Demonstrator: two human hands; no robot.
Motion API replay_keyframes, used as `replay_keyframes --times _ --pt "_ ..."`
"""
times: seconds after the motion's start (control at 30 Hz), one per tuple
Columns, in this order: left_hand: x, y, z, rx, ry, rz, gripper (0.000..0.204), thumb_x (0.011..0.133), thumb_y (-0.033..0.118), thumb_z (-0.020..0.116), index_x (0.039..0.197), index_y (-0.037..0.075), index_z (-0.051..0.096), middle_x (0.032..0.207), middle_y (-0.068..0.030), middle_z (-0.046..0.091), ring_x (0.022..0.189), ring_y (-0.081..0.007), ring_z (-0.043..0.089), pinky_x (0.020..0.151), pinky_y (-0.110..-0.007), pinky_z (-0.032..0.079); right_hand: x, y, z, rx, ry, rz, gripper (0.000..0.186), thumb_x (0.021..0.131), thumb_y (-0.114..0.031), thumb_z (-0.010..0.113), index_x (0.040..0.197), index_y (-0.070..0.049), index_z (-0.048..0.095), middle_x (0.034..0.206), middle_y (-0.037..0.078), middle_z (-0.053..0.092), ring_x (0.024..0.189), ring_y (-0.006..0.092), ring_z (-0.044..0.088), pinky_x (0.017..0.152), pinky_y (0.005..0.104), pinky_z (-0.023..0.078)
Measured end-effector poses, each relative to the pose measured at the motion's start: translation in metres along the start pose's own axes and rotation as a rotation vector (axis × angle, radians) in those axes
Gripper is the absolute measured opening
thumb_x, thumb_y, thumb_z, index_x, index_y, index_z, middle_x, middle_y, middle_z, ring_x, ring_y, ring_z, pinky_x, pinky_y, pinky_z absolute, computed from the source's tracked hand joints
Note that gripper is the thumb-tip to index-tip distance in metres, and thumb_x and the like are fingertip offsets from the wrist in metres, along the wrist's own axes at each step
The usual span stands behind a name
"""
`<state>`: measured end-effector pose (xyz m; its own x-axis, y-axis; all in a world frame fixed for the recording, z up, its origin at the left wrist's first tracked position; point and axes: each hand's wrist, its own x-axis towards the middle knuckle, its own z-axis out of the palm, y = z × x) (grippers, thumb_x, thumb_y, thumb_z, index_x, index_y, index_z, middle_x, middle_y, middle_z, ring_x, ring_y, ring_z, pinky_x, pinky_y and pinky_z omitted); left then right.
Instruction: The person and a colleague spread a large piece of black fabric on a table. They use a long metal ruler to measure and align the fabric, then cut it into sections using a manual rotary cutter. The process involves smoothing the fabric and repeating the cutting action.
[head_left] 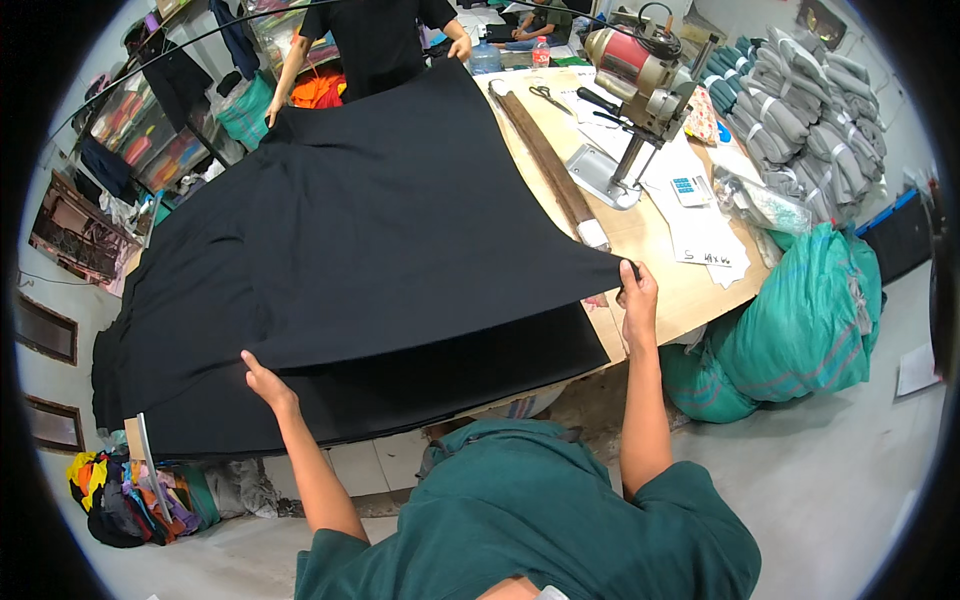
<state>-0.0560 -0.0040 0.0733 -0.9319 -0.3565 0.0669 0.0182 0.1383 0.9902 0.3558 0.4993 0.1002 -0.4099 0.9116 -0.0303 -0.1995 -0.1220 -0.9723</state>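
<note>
A large sheet of black fabric [380, 220] is stretched above the cutting table [690, 305]. Its near edge is lifted off more black fabric [470, 385] lying flat below. At the sheet's near right corner, my right hand [640, 300] is closed around a bunched bit of cloth. My left hand [268, 383] grips the near edge further left, thumb on top, its other fingers mostly hidden. Across the table a person in dark clothes [375, 50] has one hand [274, 108] on the far left part of the sheet and the other hand [460, 47] by its far right corner.
Right of the cloth lie a long brown bar [545, 155], scissors [550, 98], a calculator [689, 190] and paper patterns [700, 240]. An upright cloth-cutting machine [640, 100] stands among them. Green sacks [790, 320] and bundled grey garments [810, 120] crowd the right side.
</note>
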Motion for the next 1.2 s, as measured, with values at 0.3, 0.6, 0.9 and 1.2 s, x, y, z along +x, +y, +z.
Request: replay_keyframes --times 0.3,0.6,0.9,1.2 --pt "-0.022 0.026 0.011 -0.214 0.148 0.143 0.072 0.109 0.054 0.048 0.109 -0.016 0.067 0.111 -0.0161 0.07 0.097 -0.0252 0.064 0.092 -0.037 0.052 -0.016 0.011 -0.025 -0.187 0.11 -0.021 0.02 0.107 -0.025 0.063 0.101 -0.006 0.063 0.071 -0.008 0.049 0.055 0.001 0.036 0.048 0.0227 0.026" --pt "-0.093 -0.075 -0.049 -0.023 0.348 -0.27 0.083 0.11 0.057 0.037 0.132 -0.021 0.056 0.137 -0.0305 0.062 0.12 -0.0405 0.064 0.105 -0.044 0.054 -0.095 0.156 -0.084 -0.64 0.341 -0.014 0.025 0.104 -0.021 0.066 0.105 0.004 0.067 0.081 0.002 0.059 0.072 0.0122 0.051 0.066 0.0301 0.045" --pt "-0.077 -0.077 -0.038 -0.123 0.575 -0.345 0.086 0.11 0.056 0.034 0.134 -0.025 0.049 0.144 -0.0371 0.053 0.127 -0.0472 0.06 0.108 -0.048 0.055 -0.096 0.154 -0.072 -0.779 0.293 0.126 0.037 0.1 -0.022 0.067 0.12 0.008 0.07 0.106 0.028 0.074 0.099 0.0374 0.071 0.091 0.0422 0.051" --pt "-0.087 -0.105 -0.064 -0.115 0.501 -0.405 0.08 0.11 0.053 0.036 0.138 -0.02 0.05 0.144 -0.0314 0.056 0.126 -0.0419 0.063 0.109 -0.046 0.056 -0.099 0.133 -0.086 -0.738 0.385 0.079 0.032 0.1 -0.021 0.069 0.112 0.009 0.07 0.083 0.017 0.068 0.075 0.0241 0.059 0.076 0.0383 0.049"
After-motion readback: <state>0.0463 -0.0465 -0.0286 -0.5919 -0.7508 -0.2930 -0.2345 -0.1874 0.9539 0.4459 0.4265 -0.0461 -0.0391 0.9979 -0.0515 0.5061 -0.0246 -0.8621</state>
